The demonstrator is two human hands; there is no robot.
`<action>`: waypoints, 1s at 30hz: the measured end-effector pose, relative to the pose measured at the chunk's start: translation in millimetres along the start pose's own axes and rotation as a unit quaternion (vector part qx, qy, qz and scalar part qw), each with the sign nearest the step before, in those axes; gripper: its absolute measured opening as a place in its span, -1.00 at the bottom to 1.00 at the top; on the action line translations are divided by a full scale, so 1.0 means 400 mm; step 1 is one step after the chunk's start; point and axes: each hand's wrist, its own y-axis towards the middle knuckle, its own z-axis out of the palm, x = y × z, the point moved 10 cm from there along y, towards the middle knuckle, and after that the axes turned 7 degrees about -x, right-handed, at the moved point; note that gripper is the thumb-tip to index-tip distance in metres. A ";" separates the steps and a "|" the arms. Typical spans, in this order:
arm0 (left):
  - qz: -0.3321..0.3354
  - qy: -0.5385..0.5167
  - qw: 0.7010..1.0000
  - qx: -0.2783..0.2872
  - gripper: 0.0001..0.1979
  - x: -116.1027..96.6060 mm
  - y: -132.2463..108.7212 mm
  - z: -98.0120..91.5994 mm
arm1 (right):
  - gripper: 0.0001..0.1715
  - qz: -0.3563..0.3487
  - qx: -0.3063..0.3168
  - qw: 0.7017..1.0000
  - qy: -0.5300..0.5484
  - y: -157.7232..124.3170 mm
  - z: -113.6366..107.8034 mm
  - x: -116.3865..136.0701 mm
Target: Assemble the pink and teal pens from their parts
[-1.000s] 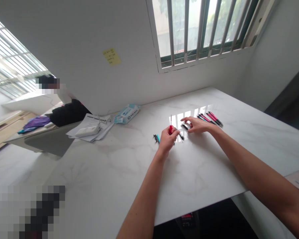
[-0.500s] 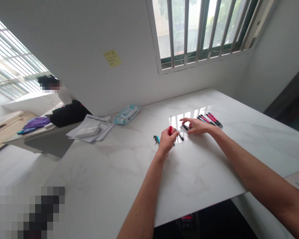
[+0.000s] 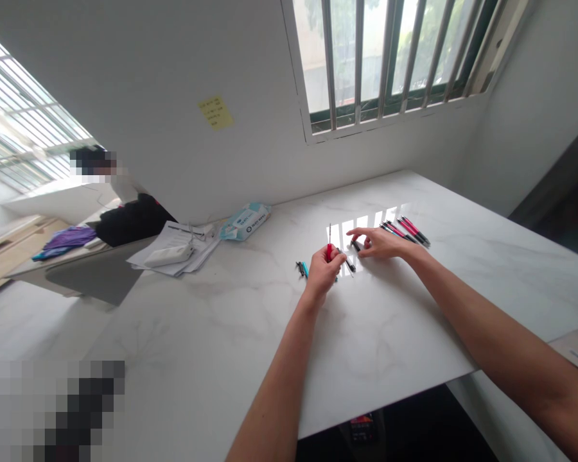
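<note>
My left hand (image 3: 325, 266) is closed round a red pen barrel (image 3: 329, 253), held upright with a thin refill (image 3: 330, 232) sticking out of its top. To the right, my right hand (image 3: 378, 242) is low over the table, its thumb and fingers around a short black pen part (image 3: 356, 246). Between the hands lies a black pen piece (image 3: 349, 263), with a thin refill beside it. Left of my left hand are a small black pen part (image 3: 300, 269) and a teal pen part (image 3: 305, 269); my hand partly hides the pieces there.
Several red and black pens (image 3: 409, 231) lie in a row beyond my right hand. A wipes packet (image 3: 245, 222) and papers (image 3: 173, 253) with a white device (image 3: 168, 255) lie at the back left of the marble-patterned table (image 3: 390, 333). Another person (image 3: 125, 186) sits far left.
The fingers of my right hand have shifted slightly on the black pen part. My left hand keeps the red barrel upright in the same place.
</note>
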 end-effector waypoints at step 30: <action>0.109 0.179 0.964 -0.162 -0.87 -0.050 -0.003 -0.086 | -0.53 -0.006 -0.220 0.911 0.349 -0.003 -0.056 0.146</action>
